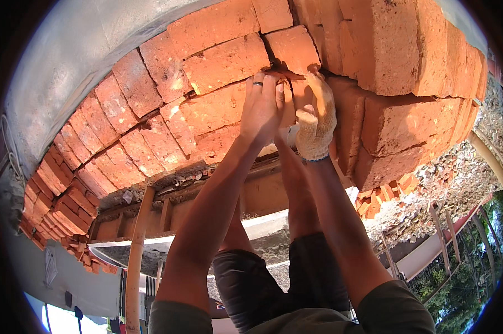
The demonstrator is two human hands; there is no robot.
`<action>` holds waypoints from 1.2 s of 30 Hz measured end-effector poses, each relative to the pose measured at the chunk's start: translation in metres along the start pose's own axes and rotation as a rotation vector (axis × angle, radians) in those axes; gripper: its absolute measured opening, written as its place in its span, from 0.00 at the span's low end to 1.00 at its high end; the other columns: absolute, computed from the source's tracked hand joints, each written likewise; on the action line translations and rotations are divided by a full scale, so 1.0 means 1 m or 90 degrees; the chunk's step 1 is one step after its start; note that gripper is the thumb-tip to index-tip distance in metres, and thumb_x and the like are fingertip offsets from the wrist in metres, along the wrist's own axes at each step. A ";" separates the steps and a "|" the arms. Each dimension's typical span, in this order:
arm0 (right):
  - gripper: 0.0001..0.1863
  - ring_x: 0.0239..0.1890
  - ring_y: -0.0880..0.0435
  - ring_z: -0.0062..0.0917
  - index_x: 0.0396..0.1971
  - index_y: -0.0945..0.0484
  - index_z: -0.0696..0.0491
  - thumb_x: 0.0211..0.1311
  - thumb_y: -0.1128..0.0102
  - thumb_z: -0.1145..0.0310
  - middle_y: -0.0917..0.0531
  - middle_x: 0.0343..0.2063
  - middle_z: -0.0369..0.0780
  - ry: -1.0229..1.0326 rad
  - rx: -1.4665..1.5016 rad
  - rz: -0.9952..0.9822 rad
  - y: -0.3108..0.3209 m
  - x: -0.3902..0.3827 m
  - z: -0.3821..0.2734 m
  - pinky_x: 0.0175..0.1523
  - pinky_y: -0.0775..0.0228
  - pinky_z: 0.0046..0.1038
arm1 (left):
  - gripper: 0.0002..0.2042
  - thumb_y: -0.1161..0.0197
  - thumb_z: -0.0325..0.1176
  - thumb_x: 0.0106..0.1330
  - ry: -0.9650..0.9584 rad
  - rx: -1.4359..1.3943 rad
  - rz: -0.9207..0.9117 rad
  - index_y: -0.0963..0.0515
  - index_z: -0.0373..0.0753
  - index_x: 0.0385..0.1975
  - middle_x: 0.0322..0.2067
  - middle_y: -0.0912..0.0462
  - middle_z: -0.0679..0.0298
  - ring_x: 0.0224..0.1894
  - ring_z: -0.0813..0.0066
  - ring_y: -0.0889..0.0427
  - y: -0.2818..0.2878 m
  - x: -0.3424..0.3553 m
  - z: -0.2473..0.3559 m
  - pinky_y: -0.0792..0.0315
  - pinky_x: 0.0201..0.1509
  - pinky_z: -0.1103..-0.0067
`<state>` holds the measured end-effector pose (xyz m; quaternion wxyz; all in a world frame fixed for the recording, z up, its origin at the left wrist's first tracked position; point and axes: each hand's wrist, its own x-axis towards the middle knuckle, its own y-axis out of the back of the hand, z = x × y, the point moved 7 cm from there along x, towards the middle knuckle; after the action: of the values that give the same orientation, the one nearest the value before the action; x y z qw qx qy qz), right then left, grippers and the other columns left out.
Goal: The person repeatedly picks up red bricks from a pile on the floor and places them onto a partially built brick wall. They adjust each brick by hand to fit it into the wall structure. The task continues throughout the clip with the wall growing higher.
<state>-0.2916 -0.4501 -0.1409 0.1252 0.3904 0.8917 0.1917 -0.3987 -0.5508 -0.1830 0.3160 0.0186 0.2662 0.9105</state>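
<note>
Both arms reach forward to a large stack of red bricks (218, 61). My left hand (261, 108) is bare, wears a ring, and lies with its fingers together against one side of a brick (288, 106) in the stack. My right hand (316, 121), in a pale knitted work glove, clasps the other side of the same brick. That brick is mostly hidden between the two hands, with only a narrow strip showing. Other bricks press close around it above, left and right.
A grey concrete surface (67, 50) borders the stack at upper left. Below the bricks are wooden boards (262, 195), a bamboo pole (134, 261) and my knees in dark shorts (274, 278). Brick rubble (457, 167) and trees (463, 278) lie to the right.
</note>
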 end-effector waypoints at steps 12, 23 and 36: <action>0.16 0.29 0.14 0.36 0.42 0.19 0.54 0.77 0.42 0.55 0.15 0.29 0.44 -0.483 0.075 -0.127 -0.007 -0.082 0.110 0.34 0.23 0.42 | 0.08 0.48 0.29 0.79 0.023 0.084 0.136 0.29 0.32 0.37 0.40 0.29 0.47 0.44 0.46 0.32 -0.013 0.003 0.015 0.37 0.51 0.56; 0.12 0.32 0.13 0.51 0.50 0.22 0.52 0.74 0.45 0.65 0.15 0.28 0.54 -0.068 -0.517 -0.358 -0.010 -0.058 0.092 0.36 0.19 0.49 | 0.05 0.43 0.27 0.73 0.005 0.110 0.151 0.27 0.31 0.38 0.40 0.29 0.45 0.43 0.45 0.31 -0.022 -0.014 0.013 0.35 0.50 0.54; 0.24 0.19 0.25 0.21 0.30 0.22 0.53 0.79 0.49 0.48 0.25 0.19 0.33 -0.612 0.139 -0.131 0.002 -0.068 0.078 0.24 0.36 0.28 | 0.07 0.46 0.30 0.76 0.044 0.104 0.171 0.27 0.31 0.40 0.43 0.29 0.41 0.46 0.41 0.31 -0.016 -0.017 0.021 0.35 0.52 0.52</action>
<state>-0.2163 -0.4804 -0.2055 0.4983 0.3553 0.7821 -0.1177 -0.3720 -0.5402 -0.1702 0.1797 0.0479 0.3452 0.9199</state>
